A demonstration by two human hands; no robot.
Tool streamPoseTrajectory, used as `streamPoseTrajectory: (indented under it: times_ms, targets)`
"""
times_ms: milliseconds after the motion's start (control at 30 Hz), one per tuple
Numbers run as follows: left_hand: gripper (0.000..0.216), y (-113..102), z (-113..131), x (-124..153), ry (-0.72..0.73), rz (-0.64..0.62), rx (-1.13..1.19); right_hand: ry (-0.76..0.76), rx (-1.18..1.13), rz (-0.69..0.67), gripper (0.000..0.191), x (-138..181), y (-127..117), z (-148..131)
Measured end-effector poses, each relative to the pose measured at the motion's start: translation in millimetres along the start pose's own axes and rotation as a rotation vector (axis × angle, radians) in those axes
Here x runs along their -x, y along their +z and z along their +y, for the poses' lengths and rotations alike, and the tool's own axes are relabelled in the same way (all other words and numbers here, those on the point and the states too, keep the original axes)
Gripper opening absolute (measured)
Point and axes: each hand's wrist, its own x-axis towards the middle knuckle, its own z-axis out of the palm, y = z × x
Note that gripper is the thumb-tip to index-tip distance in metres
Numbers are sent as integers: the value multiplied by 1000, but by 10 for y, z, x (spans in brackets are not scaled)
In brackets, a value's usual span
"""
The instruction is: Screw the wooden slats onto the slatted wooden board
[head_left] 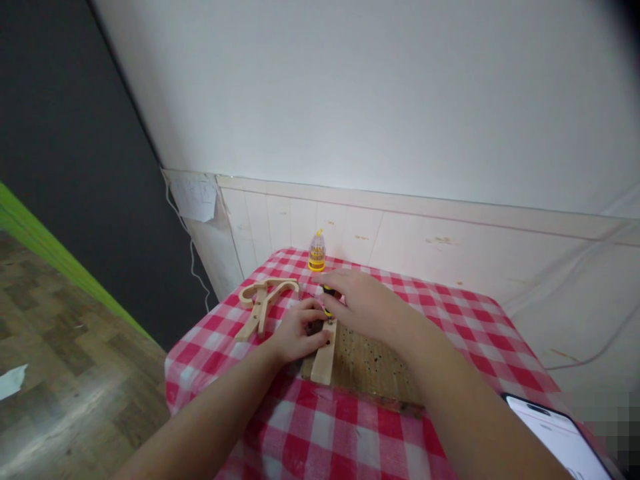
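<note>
My right hand (363, 297) is closed around a small black and yellow screwdriver (329, 291), held upright with its lower end over a light wooden piece (324, 363). Most of the tool is hidden behind the fingers. My left hand (297, 331) grips that wooden piece from the left side, thumb on its face near a dark hole. Beneath the piece lies a brown wooden board (373, 370) dotted with many small holes. To the left of my left hand rest several curved wooden parts (263, 303) with holes in them, lying across each other.
A clear, yellow-based bit container (317, 252) stands at the back of the red checked tablecloth (310, 427). At the right front lies a phone (555, 437). The white wall (400, 230) borders the table's far side.
</note>
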Motion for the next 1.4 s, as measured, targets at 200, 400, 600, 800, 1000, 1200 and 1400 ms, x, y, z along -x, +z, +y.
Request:
streamPoseTrajectory:
  times_ms: [200,400,600,800,1000,1200,1400]
  targets:
    - [23,4,-4,-7,13,-4,-25,60,68,-38,14,16,-32,11]
    - [22,2,32,-23,44,22,-50,131,190,-33,24,-47,12,-33]
    - [17,0,21,-12,41,5,18,14,35,-96,23,15,-14,-59]
    - [21,2,28,-13,15,16,-35,-21,-40,14,17,-24,21,-33]
    - [24,1,19,-15,34,14,-24,-40,-53,-75,21,29,-100,-57]
    - [22,-1,14,-5,25,-11,-4,-34,-32,-53,20,29,-111,-27]
    - [24,5,26,-6,5,11,-30,-22,-14,-14,24,26,-96,12]
